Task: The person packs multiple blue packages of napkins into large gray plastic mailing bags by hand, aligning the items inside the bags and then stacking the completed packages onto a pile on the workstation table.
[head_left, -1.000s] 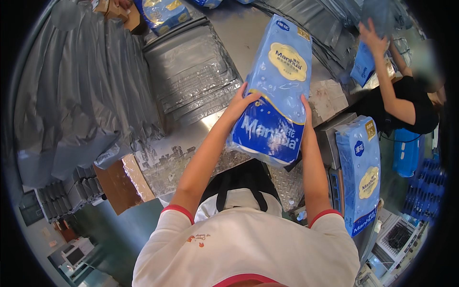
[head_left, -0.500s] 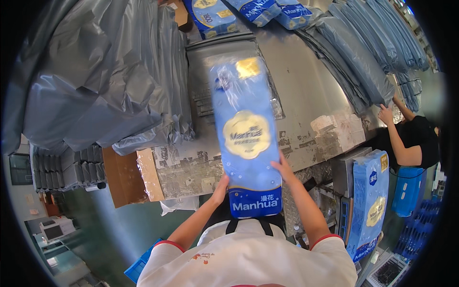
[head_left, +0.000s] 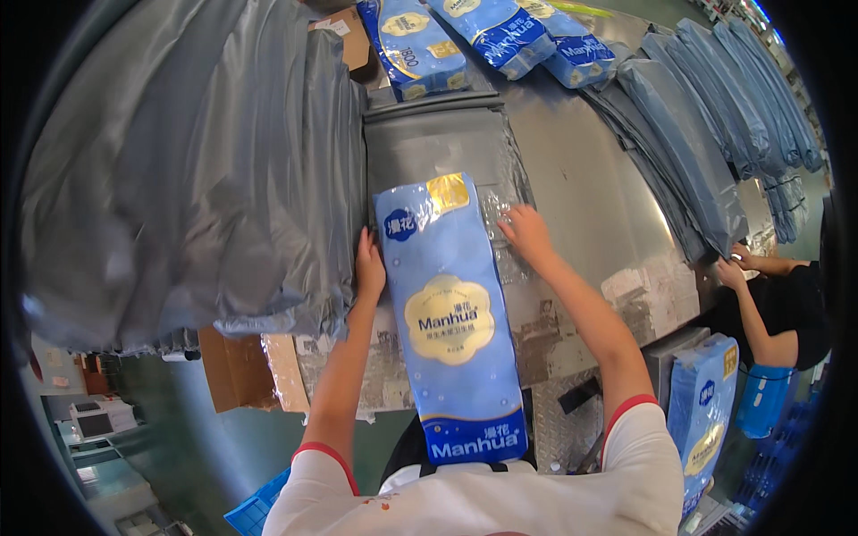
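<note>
A long blue pack of tissue rolls (head_left: pixel 451 375), with a cream label and dark blue base, lies lengthwise before me. Its near end rests against my lap. Under its far end a flat grey plastic bag (head_left: pixel 433 143) is spread on the table, atop others. My left hand (head_left: pixel 370 266) is beside the pack's left edge, fingers stretched toward the bag, not gripping the pack. Over the grey bag's right edge is my right hand (head_left: pixel 527 234), its fingers slightly bent and apart. Whether either hand touches the bag I cannot tell.
Large filled grey bags (head_left: pixel 197 170) stand in a row at left. More bluish-grey bags (head_left: pixel 697 125) lie at far right, where a co-worker's hands (head_left: pixel 735 268) touch one. Several blue packs (head_left: pixel 411 45) sit at the back; another pack (head_left: pixel 702 420) stands at right. A cardboard box (head_left: pixel 237 366) is lower left.
Both my hands have let go of the pack and reached forward to either side of its far end. The pack has come down nearer to me, and the view has shifted slightly.
</note>
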Available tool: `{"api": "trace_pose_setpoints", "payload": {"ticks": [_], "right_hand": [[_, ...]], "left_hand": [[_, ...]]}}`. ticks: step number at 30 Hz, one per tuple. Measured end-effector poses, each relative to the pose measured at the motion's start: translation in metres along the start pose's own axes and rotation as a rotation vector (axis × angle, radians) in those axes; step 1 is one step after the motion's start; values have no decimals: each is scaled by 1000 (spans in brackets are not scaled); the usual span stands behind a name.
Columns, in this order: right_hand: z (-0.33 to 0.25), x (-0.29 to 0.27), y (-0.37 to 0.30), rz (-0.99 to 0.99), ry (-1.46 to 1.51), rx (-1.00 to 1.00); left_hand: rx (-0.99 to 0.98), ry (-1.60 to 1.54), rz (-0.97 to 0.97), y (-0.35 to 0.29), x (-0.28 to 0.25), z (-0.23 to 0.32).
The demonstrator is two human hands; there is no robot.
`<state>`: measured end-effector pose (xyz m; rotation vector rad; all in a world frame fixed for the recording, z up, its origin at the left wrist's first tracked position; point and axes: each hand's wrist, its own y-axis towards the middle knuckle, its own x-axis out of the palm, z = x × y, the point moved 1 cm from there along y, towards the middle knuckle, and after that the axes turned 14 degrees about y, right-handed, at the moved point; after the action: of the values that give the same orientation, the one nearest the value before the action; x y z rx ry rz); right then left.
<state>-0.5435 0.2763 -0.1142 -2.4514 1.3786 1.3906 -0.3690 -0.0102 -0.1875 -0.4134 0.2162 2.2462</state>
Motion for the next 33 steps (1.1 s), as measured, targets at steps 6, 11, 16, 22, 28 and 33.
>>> {"api": "trace_pose_setpoints", "payload": {"ticks": [6, 11, 16, 22, 28, 33], "right_hand": [[84, 73, 88, -246, -294, -104], [88, 56, 110, -132, 126, 286], [73, 25, 94, 44, 723, 363], [46, 11, 63, -28, 644, 93], [66, 62, 80, -240, -228, 177], [63, 53, 52, -491, -320, 298]], "left_hand": [[-10, 314, -48, 85, 31, 30], [304, 848, 298, 122, 58, 34], [129, 658, 219, 124, 65, 63], [237, 602, 249, 61, 44, 10], [-506, 419, 29, 96, 41, -15], [52, 1167, -127, 69, 48, 26]]}}
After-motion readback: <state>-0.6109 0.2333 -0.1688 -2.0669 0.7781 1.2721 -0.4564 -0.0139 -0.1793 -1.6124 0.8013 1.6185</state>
